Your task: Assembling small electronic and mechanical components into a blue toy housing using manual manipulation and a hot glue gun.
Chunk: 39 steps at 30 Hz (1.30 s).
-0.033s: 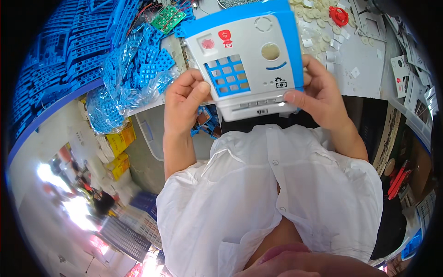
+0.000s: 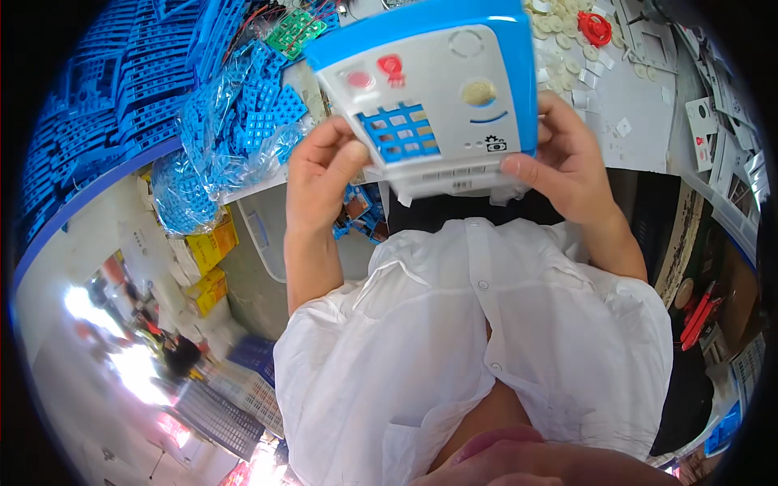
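Note:
Both my hands hold a toy money box front [image 2: 454,113], a white plastic panel in a blue frame, above the near edge of the table. Its face has a blue keypad grid, a round hole and red and black printed marks. My left hand [image 2: 320,178] pinches the lower left side, thumb in front. On the lower right edge, my right hand [image 2: 571,170] has its thumb on the face and its fingers behind. The panel's lower edge is smeared by motion, and its back is hidden.
Stacked blue plastic frames [image 2: 105,105] fill the far left. Beside them lie bagged blue keypads [image 2: 259,121] and a green circuit board [image 2: 296,34]. Cream discs [image 2: 559,24], a red ring-shaped part [image 2: 595,29] and white panels [image 2: 703,121] are at right.
The money box front has tilted, so its face looks shorter and its lower edge sits slightly higher. Both hands keep their grip and have barely shifted.

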Available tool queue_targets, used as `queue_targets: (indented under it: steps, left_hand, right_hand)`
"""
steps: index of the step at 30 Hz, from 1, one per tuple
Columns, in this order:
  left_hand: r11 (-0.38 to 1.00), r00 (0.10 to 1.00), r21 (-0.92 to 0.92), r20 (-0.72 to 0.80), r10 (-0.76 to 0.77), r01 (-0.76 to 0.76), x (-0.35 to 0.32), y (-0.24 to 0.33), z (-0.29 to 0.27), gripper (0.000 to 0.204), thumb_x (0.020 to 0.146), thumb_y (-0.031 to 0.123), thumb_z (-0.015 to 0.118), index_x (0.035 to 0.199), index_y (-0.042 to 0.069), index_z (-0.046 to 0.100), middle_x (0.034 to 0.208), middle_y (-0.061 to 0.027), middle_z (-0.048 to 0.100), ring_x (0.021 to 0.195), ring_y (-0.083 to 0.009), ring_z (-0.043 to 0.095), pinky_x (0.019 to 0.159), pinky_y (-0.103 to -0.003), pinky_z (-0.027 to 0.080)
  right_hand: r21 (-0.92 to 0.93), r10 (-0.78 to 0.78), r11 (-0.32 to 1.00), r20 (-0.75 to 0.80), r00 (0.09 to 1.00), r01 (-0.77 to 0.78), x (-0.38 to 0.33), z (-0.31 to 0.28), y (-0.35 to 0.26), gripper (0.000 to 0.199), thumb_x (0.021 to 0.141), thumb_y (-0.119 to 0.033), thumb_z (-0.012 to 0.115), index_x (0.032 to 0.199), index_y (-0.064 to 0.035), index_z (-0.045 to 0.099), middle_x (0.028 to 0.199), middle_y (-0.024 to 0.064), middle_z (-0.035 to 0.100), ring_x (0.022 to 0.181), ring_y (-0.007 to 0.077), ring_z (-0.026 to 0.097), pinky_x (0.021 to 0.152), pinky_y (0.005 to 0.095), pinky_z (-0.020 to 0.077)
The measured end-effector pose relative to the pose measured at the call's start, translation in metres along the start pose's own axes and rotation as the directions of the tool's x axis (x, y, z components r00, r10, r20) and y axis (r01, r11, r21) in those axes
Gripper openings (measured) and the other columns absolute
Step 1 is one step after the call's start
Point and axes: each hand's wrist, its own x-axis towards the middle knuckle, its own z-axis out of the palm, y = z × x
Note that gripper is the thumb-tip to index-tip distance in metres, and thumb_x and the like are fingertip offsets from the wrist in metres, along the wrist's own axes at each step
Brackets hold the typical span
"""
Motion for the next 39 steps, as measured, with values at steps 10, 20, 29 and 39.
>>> queue_targets:
  steps: [10, 20, 29, 39]
  left_hand:
    - [0.988, 0.978, -0.068, 0.167, -0.124, 0.137, 0.008, 0.008, 0.022, 0.04, 0.106, 0.02, 0.056, 0.138, -0.003, 0.053, 0.117, -0.0128, 0.071, 0.101, -0.0159, 0.07, 0.087, -0.033, 0.059]
    - [0.998, 0.998, 0.05, 0.065, 0.025, -0.028, 0.008, -0.022, 0.043, 0.037, 0.107, 0.011, 0.053, 0.14, -0.004, 0.05, 0.113, -0.0065, 0.069, 0.096, -0.0091, 0.065, 0.083, -0.024, 0.052]
    - [0.99, 0.99, 0.012, -0.027, 0.141, -0.141, 0.019, -0.017, 0.052, 0.028, 0.108, 0.014, 0.052, 0.127, -0.003, 0.062, 0.106, -0.0038, 0.069, 0.091, -0.0056, 0.061, 0.081, -0.022, 0.05]
    - [0.944, 0.962, 0.235, -0.092, 0.257, -0.23, 0.018, -0.014, 0.052, 0.019, 0.106, 0.011, 0.054, 0.113, -0.003, 0.065, 0.083, 0.0051, 0.058, 0.072, -0.0012, 0.048, 0.063, -0.02, 0.041]
  right_hand:
    - [-0.746, -0.59, 0.256, 0.383, 0.711, 0.615, 0.031, -0.034, -0.013, 0.041, 0.075, 0.005, 0.075, 0.113, -0.0066, 0.067, 0.143, 0.0136, 0.059, 0.136, 0.0363, 0.05, 0.099, 0.0432, 0.0535]
    - [-0.334, -0.156, 0.94, -0.242, 0.958, 0.068, 0.004, -0.015, 0.015, 0.075, 0.089, 0.0, 0.07, 0.157, -0.0094, 0.04, 0.14, 0.0115, 0.057, 0.105, 0.0141, 0.062, 0.075, 0.0224, 0.0587]
    - [-0.378, -0.125, 0.924, -0.143, 0.982, 0.063, 0.0, -0.016, 0.012, 0.066, 0.093, -0.002, 0.066, 0.155, -0.0073, 0.045, 0.123, 0.007, 0.063, 0.099, 0.0082, 0.059, 0.074, 0.0192, 0.0531]
    - [-0.098, -0.104, 0.991, -0.127, 0.986, 0.092, 0.007, 0.001, 0.015, 0.062, 0.102, -0.007, 0.061, 0.157, -0.0035, 0.034, 0.125, 0.0089, 0.064, 0.103, 0.009, 0.062, 0.086, 0.0242, 0.0518]
